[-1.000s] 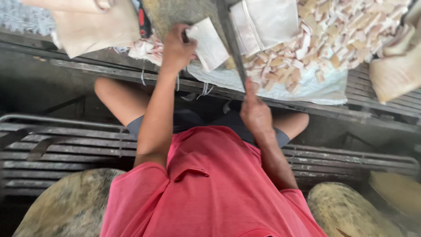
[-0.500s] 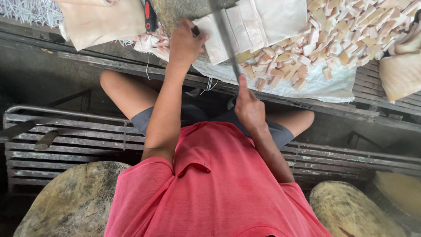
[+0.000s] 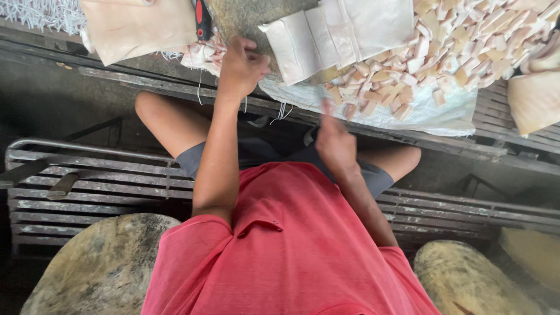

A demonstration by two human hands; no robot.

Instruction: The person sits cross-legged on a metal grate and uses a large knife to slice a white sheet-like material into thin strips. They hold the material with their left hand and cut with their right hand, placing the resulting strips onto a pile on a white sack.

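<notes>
I look down over my red shirt at my two arms. My left hand point(image 3: 239, 65) is clenched at the left corner of a pale folded slab point(image 3: 344, 32), which lies on a round grey block point(image 3: 245, 14). My right hand point(image 3: 335, 143) hangs lower, above my lap, and is blurred. Its fingers point up toward the slab, and I cannot make out whether it holds anything. Right of the slab, a heap of small pale cut cubes point(image 3: 455, 46) lies on a white sack point(image 3: 443, 119).
A second pale slab point(image 3: 140, 29) and a red-handled tool point(image 3: 201, 17) lie at the top left, and another slab point(image 3: 534, 99) at the right edge. I sit on a metal slatted bench point(image 3: 87, 181). Round stone-like blocks point(image 3: 99, 268) point(image 3: 472, 280) stand at both bottom corners.
My right hand has dropped from the slab toward my lap, and the long dark blade seen above it earlier no longer shows. My left hand stays clenched at the slab.
</notes>
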